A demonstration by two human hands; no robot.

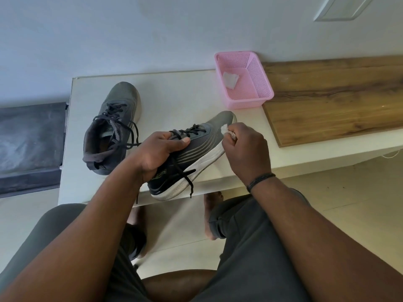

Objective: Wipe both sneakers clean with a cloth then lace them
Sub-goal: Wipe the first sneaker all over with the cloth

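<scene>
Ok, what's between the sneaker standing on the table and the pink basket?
Only bare table top lies between the standing sneaker and the pink basket, as the head view shows.

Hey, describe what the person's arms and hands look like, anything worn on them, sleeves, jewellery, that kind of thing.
Both forearms are bare, with no sleeves in view. The right hand has a thin dark braided cord bracelet around its wrist. The left hand wears nothing visible: no rings, watch, gloves or bands show on its fingers or wrist.

- Bare forearms, no sleeves in view.
- Thin dark braided band (260,181) circles the right wrist.
- Dark grey trousers (250,247) below the band, one leg rolled up.
</scene>
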